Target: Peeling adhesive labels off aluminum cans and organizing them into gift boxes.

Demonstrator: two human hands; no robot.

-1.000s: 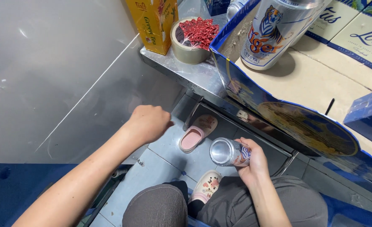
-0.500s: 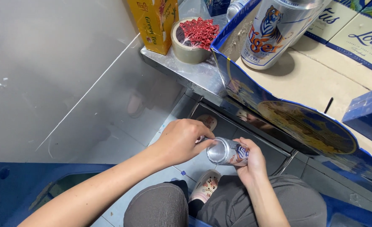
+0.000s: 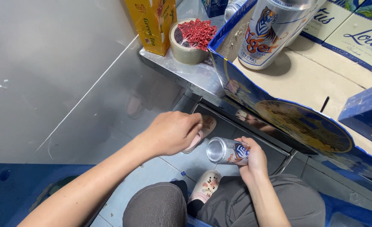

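Small silver drink can (image 3: 227, 151) with a blue and orange printed side, held on its side above the grey floor tiles (image 3: 152, 174), its shiny round end turned toward the left hand. From left to right: a grey metal wall panel (image 3: 47, 75) fills the left of the view; the left hand (image 3: 172, 132) hovers just beside the can's end, curled into a loose fist with the fingers bent in, and whether anything sits inside it cannot be told. Behind it lies a pink slipper (image 3: 200, 132) on the floor, partly hidden by that hand. The right hand (image 3: 253, 159) wraps the can's body from the far side, fingers closed round it. Below the can a cream patterned slipper (image 3: 206, 186) shows between the knees. On the steel shelf (image 3: 194, 75) above stand a yellow carton (image 3: 152, 23), a roll of brown packing tape (image 3: 185, 47) holding a red glitter ornament (image 3: 199, 31), and, further right, a tall silver can (image 3: 266, 31) in a blue cardboard tray (image 3: 303, 122).

Risk: the can is gripped one-handed and sideways, so a smooth wall could slip through the fingers and the can would drop onto the tiles or the slipper below; a knock from the left knuckles would have the same effect.
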